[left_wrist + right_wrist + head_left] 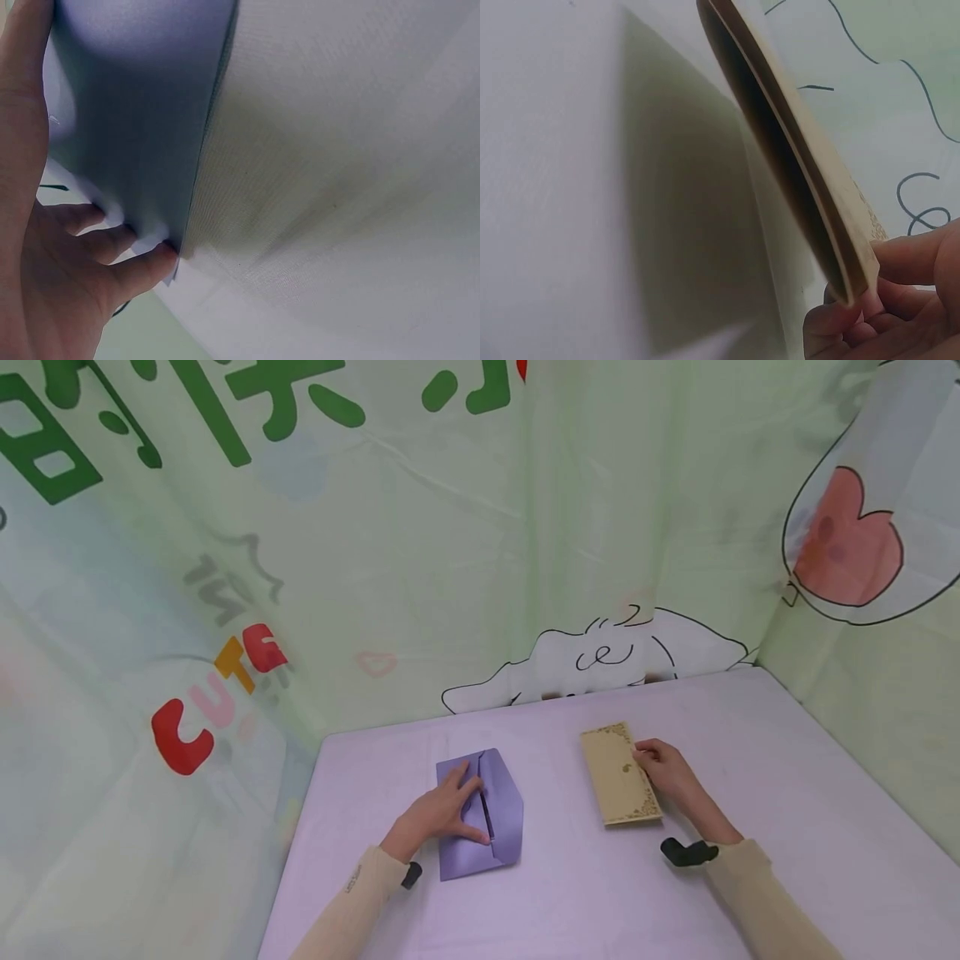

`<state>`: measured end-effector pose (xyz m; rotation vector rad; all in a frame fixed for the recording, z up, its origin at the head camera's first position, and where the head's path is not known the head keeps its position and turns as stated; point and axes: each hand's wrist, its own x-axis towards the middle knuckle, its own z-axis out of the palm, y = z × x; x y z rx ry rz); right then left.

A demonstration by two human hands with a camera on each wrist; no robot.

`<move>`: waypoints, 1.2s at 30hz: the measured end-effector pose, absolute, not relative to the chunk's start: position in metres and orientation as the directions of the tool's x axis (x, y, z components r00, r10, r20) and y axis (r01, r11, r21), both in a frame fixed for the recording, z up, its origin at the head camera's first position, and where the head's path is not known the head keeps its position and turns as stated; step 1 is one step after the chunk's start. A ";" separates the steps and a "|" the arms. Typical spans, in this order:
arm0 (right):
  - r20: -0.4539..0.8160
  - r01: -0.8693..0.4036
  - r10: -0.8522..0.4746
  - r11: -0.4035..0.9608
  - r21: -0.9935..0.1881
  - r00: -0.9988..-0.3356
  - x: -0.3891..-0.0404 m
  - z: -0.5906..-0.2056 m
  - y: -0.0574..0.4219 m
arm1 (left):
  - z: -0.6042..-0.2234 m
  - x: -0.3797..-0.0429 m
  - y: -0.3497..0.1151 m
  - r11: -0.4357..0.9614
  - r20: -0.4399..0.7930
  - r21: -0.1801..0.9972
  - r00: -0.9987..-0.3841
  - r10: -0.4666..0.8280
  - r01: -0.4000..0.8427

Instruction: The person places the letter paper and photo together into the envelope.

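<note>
A purple envelope (506,802) lies left of the middle of the table, its pointed flap unfolded to the right. My left hand (442,814) spans its pocket, thumb and fingers set apart along the mouth, where a dark slit shows. In the left wrist view the envelope (142,112) runs between thumb and fingertips. My right hand (667,768) pinches a tan folded card (615,777) with brown ornamental corners by its right edge. The right wrist view shows the card (829,172) edge-on, a dark gap between its layers, tilted above its shadow.
A pale lilac cloth covers the table (555,902). Printed fabric curtains (420,568) with green characters and cartoon drawings stand along its back and sides. Dark straps (686,853) sit around both wrists.
</note>
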<state>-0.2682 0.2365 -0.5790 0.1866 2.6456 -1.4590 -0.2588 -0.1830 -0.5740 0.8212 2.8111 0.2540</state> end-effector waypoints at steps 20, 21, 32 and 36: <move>-0.123 0.107 -0.005 0.459 -0.882 -0.992 -0.267 -0.578 0.198 | -0.575 -0.260 -0.184 0.824 -0.134 0.235 -0.823 0.552 0.515; -0.121 0.104 -0.007 0.455 -0.884 -0.993 -0.267 -0.579 0.196 | -0.576 -0.260 -0.184 0.825 -0.135 0.237 -0.823 0.551 0.514; -0.121 0.100 -0.022 0.428 -0.898 -0.992 -0.268 -0.580 0.172 | -0.578 -0.261 -0.185 0.825 -0.137 0.240 -0.823 0.551 0.512; -0.116 0.093 -0.031 0.414 -0.905 -0.993 -0.268 -0.580 0.166 | -0.578 -0.261 -0.185 0.828 -0.140 0.234 -0.825 0.548 0.510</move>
